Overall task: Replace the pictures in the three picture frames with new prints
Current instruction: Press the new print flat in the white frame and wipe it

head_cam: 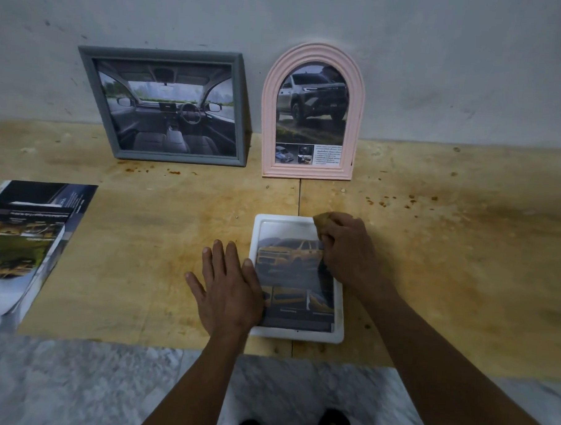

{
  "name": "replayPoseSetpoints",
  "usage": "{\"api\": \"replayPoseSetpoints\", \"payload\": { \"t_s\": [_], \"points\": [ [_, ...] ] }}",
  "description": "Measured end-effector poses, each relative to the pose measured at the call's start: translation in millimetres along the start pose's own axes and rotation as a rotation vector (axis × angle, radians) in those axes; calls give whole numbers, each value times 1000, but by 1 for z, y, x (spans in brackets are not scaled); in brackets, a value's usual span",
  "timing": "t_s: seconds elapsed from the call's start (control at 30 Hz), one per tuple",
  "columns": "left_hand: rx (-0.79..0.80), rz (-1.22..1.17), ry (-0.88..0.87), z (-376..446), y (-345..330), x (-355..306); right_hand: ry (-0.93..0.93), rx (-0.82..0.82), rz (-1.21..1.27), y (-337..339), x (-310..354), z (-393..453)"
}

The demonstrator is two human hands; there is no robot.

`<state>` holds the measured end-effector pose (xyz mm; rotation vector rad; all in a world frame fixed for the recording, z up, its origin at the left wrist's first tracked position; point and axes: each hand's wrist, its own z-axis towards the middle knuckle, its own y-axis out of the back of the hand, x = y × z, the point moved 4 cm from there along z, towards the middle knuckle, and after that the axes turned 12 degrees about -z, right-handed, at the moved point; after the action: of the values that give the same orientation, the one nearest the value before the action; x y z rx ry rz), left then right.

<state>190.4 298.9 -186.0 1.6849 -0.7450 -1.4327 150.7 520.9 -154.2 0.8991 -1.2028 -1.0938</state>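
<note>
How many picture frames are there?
3. A grey frame leans on the wall at left, a pink arched frame leans beside it, and a white frame lies flat on the wooden board under both hands. None looks hidden.

Two frames [168,106] [312,112] against wall behind; third frame [296,335] flat in front; prints [23,246] far left.

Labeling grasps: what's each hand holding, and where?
Right hand clutches a small tan wad, bunched in its fingers. Left hand holds nothing; it lies flat on the white rectangular frame's left edge.
</note>
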Motion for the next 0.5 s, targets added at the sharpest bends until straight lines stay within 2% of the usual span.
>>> {"api": "replayPoseSetpoints", "payload": {
  "t_s": [0.17, 0.5],
  "points": [
    [-12, -4, -1, -1, 0, -1, -64, -7, 34, 4, 3, -14],
    [8, -35, 15, -1, 1, -1, -35, -37, -18, 16, 17, -52]
  ]
}}
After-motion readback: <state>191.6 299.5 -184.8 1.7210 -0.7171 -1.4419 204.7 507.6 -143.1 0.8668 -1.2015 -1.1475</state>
